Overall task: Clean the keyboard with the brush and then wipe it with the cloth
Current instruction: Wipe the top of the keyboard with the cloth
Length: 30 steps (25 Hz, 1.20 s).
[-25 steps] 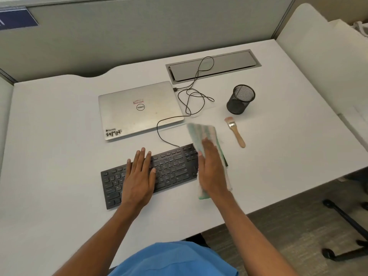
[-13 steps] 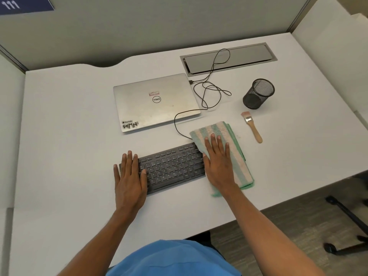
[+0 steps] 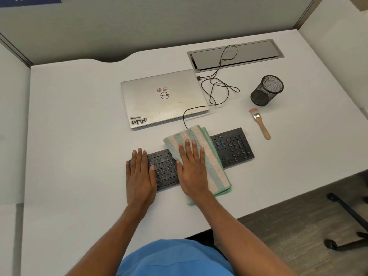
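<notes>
A black keyboard point(image 3: 233, 147) lies across the white desk point(image 3: 79, 136). Over its middle lies a folded green-and-cream striped cloth point(image 3: 211, 166). My right hand point(image 3: 192, 168) presses flat on the cloth with straight fingers. At the keyboard's left end my left hand point(image 3: 139, 172) rests flat, fingers straight, covering that end. The number pad on the right shows uncovered. A wooden-handled brush point(image 3: 259, 123) lies on the desk beyond the keyboard's right end, away from both hands.
A shut silver laptop point(image 3: 163, 98) sits behind the keyboard, with a black cable point(image 3: 217, 86) looping to a cable tray point(image 3: 235, 55). A black mesh pen cup point(image 3: 266, 90) stands near the brush. Partition walls enclose the desk; chair legs point(image 3: 346, 214) show at the lower right.
My right hand has slid the cloth leftward from the keyboard's right end to its middle, uncovering the number pad. My left hand has stayed flat on the left end.
</notes>
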Available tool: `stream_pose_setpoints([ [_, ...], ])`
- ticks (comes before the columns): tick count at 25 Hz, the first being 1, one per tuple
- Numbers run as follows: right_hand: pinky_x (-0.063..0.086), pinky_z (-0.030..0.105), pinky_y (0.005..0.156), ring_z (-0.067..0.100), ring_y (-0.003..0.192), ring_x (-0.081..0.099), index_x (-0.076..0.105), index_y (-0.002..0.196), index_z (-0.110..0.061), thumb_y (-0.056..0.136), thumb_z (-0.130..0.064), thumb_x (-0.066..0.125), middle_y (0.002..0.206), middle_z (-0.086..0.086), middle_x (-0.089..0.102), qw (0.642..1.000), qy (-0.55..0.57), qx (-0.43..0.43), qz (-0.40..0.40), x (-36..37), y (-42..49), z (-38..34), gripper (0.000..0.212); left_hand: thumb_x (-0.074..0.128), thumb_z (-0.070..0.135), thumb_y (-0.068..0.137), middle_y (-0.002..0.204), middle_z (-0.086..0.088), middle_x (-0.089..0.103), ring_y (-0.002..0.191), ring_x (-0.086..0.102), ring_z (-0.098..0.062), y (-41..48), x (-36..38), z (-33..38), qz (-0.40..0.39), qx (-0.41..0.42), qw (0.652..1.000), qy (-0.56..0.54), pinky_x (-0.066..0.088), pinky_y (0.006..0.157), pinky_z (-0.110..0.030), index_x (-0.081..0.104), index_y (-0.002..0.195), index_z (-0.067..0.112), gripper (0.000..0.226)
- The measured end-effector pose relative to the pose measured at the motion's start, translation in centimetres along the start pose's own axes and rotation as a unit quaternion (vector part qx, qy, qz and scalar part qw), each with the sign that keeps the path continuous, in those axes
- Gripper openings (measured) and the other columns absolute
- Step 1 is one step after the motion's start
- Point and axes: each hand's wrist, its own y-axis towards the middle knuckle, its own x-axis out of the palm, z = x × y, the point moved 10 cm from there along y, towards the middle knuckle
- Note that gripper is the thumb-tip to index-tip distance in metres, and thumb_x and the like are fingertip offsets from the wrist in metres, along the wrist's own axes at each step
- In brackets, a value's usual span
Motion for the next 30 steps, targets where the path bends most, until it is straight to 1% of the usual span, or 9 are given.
stream_pose_setpoints([
  [4, 0.008, 0.054, 0.125, 0.027, 0.156, -0.007, 0.017, 0.161, -0.015, 0.105, -0.035, 0.029, 0.169, 0.008, 0.005, 0.999, -0.011, -0.041, -0.021, 1.2, -0.2, -4.1, 0.061, 0.022, 0.033, 0.113, 0.176, -0.005, 0.019, 0.164, 0.003, -0.013, -0.1, -0.2, -0.2, 0.006, 0.002, 1.0, -0.015, 0.006, 0.133, -0.047, 0.027, 0.166, 0.008, 0.06],
  [7, 0.009, 0.053, 0.125, 0.025, 0.156, -0.009, 0.014, 0.161, -0.016, 0.106, -0.035, 0.031, 0.169, 0.006, 0.001, 0.994, -0.01, -0.105, -0.042, 1.8, -0.9, -5.6, 0.061, 0.021, 0.03, 0.113, 0.175, -0.005, 0.022, 0.164, 0.005, -0.013, -0.2, -0.4, 0.0, 0.014, 0.011, 1.0, -0.016, 0.007, 0.133, -0.047, 0.027, 0.166, 0.01, 0.058],
  [11, 0.01, 0.048, 0.126, 0.019, 0.156, -0.007, 0.012, 0.162, -0.018, 0.106, -0.03, 0.035, 0.169, 0.001, 0.002, 0.978, -0.019, -0.199, -0.062, 1.0, -1.6, -4.3, 0.062, 0.023, 0.026, 0.112, 0.173, -0.008, 0.026, 0.164, 0.009, -0.017, -0.3, -0.4, -0.1, 0.032, 0.021, 0.999, 0.005, 0.009, 0.133, -0.047, 0.032, 0.164, 0.008, 0.056],
  [14, 0.008, 0.045, 0.127, 0.016, 0.156, -0.007, 0.009, 0.162, -0.019, 0.105, -0.029, 0.036, 0.169, -0.001, 0.0, 0.972, -0.04, -0.221, -0.072, 0.2, -1.6, -2.0, 0.064, 0.023, 0.028, 0.112, 0.173, -0.008, 0.026, 0.164, 0.01, -0.018, -0.3, -0.1, -0.3, 0.031, 0.016, 0.999, 0.02, 0.01, 0.133, -0.048, 0.032, 0.164, 0.005, 0.057],
  [20, 0.01, 0.046, 0.127, 0.014, 0.155, -0.009, 0.007, 0.162, -0.021, 0.106, -0.03, 0.036, 0.169, -0.003, -0.004, 0.987, -0.035, -0.143, -0.059, -2.0, -0.2, 5.4, 0.064, 0.024, 0.031, 0.112, 0.174, -0.007, 0.024, 0.164, 0.008, -0.016, -0.2, -0.1, -0.2, 0.018, 0.007, 0.999, 0.027, 0.009, 0.133, -0.047, 0.03, 0.165, 0.006, 0.059],
  [22, 0.012, 0.047, 0.126, 0.015, 0.156, -0.007, 0.007, 0.162, -0.02, 0.105, -0.028, 0.037, 0.169, -0.003, -0.003, 0.992, -0.038, -0.115, -0.046, -2.8, 0.3, 7.9, 0.064, 0.024, 0.031, 0.112, 0.175, -0.006, 0.023, 0.164, 0.007, -0.016, -0.2, -0.1, -0.2, 0.017, 0.005, 1.0, 0.026, 0.008, 0.133, -0.046, 0.029, 0.165, 0.007, 0.059],
  [25, 0.014, 0.049, 0.125, 0.015, 0.156, -0.005, 0.008, 0.162, -0.02, 0.105, -0.029, 0.033, 0.169, -0.002, 0.0, 0.996, -0.045, -0.072, -0.029, -3.8, 0.8, 11.6, 0.063, 0.024, 0.032, 0.112, 0.175, -0.006, 0.022, 0.164, 0.006, -0.015, -0.2, 0.0, -0.2, 0.014, 0.004, 1.0, 0.024, 0.007, 0.133, -0.046, 0.028, 0.166, 0.007, 0.06],
  [28, 0.013, 0.053, 0.125, 0.018, 0.156, -0.003, 0.011, 0.162, -0.019, 0.104, -0.031, 0.027, 0.17, -0.001, 0.002, 1.0, -0.016, 0.01, 0.011, -4.4, 0.5, 15.0, 0.061, 0.024, 0.031, 0.111, 0.175, -0.006, 0.022, 0.164, 0.006, -0.015, -0.2, -0.1, -0.2, 0.014, 0.003, 1.0, 0.014, 0.007, 0.133, -0.046, 0.028, 0.166, 0.007, 0.06],
  [30, 0.007, 0.055, 0.125, 0.02, 0.156, -0.004, 0.013, 0.162, -0.017, 0.103, -0.033, 0.024, 0.169, 0.002, 0.004, 0.996, 0.02, 0.077, 0.035, -4.0, 0.3, 15.7, 0.061, 0.024, 0.031, 0.111, 0.175, -0.005, 0.022, 0.164, 0.006, -0.014, -0.2, -0.1, -0.1, 0.013, 0.003, 1.0, 0.001, 0.007, 0.133, -0.045, 0.028, 0.166, 0.007, 0.06],
])
